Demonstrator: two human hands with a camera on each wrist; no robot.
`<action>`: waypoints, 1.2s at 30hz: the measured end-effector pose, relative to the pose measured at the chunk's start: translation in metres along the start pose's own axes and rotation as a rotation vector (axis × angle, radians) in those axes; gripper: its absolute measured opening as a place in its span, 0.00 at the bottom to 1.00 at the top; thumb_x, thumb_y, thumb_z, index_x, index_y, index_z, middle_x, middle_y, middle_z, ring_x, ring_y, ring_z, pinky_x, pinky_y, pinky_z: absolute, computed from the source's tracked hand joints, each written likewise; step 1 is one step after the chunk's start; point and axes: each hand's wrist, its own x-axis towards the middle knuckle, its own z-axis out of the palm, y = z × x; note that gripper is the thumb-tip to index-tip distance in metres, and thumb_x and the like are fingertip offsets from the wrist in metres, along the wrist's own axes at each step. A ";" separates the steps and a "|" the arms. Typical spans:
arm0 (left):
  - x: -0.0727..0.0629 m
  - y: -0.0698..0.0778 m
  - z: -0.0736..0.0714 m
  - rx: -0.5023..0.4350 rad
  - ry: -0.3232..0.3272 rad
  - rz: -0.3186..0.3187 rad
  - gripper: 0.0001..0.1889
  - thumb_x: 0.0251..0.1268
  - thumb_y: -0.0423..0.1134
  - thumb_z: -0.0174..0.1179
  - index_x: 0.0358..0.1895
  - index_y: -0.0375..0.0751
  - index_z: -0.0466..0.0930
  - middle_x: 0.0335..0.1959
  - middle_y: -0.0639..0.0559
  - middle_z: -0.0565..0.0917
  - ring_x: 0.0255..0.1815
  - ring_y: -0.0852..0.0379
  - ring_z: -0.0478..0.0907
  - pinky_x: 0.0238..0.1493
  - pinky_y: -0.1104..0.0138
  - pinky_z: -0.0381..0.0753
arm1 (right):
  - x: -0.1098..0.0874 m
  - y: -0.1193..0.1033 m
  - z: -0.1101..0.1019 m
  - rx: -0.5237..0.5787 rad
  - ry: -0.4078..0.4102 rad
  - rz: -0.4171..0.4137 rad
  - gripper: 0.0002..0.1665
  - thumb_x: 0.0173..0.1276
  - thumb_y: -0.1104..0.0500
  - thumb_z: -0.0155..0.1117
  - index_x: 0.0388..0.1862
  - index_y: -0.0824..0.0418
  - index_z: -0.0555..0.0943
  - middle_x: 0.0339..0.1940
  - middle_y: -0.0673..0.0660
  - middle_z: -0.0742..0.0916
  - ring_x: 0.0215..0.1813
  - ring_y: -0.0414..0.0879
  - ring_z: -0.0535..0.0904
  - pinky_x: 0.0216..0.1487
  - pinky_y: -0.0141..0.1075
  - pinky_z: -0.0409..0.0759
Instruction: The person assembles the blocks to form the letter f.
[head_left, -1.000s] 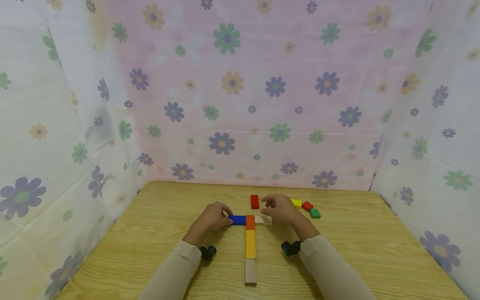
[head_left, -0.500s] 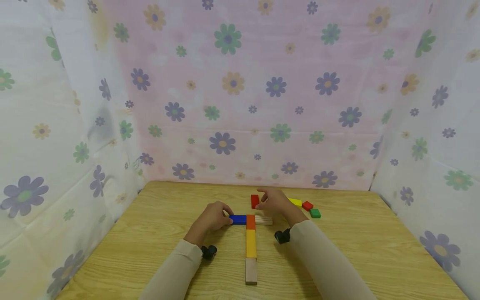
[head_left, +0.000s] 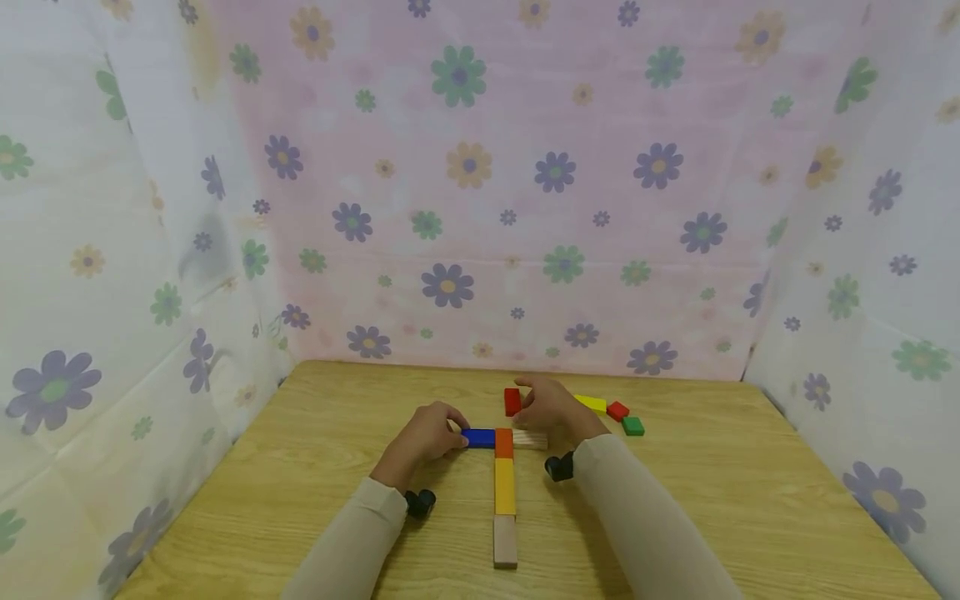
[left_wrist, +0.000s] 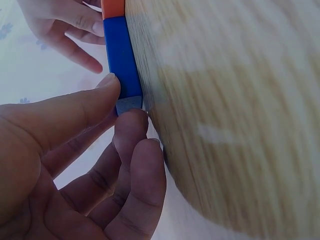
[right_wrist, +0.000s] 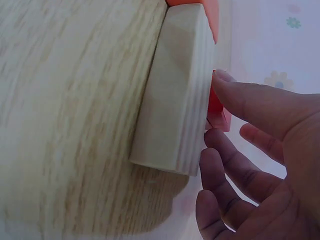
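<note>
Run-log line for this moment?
left hand: holds blue block by outer end | right hand: at red block, grip unclear | blue block: abuts orange block

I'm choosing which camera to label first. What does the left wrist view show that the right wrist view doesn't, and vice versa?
Only the left wrist view: the blue block, with the left grip pinching its end.

Only the right wrist view: the pale wooden block, its grained side visible, and the red block, partly hidden.

Both: the orange block, cut off by the frame edge in each; the right grip, only partly seen from the left wrist; the wood-grain table; and the flowered cloth.
</note>
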 end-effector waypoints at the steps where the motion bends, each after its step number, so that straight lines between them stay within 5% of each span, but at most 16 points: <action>1: 0.000 0.000 0.000 -0.005 -0.001 -0.002 0.09 0.67 0.34 0.70 0.48 0.41 0.89 0.29 0.50 0.85 0.26 0.55 0.80 0.28 0.65 0.81 | 0.000 0.000 0.001 0.006 0.001 0.006 0.51 0.62 0.55 0.80 0.82 0.54 0.65 0.53 0.58 0.86 0.52 0.51 0.84 0.61 0.52 0.83; 19: 0.001 -0.003 0.000 -0.001 -0.010 0.004 0.10 0.67 0.34 0.70 0.50 0.43 0.89 0.29 0.52 0.87 0.27 0.56 0.83 0.29 0.65 0.81 | 0.001 -0.005 0.007 0.044 0.027 0.054 0.43 0.65 0.61 0.77 0.77 0.59 0.71 0.55 0.60 0.86 0.52 0.52 0.83 0.59 0.49 0.83; 36: 0.001 -0.003 0.000 -0.001 -0.012 -0.013 0.10 0.68 0.35 0.70 0.50 0.44 0.89 0.30 0.53 0.87 0.27 0.56 0.82 0.29 0.65 0.81 | -0.003 -0.008 0.002 -0.043 0.010 -0.022 0.38 0.64 0.54 0.79 0.69 0.62 0.75 0.53 0.58 0.86 0.53 0.51 0.83 0.59 0.48 0.83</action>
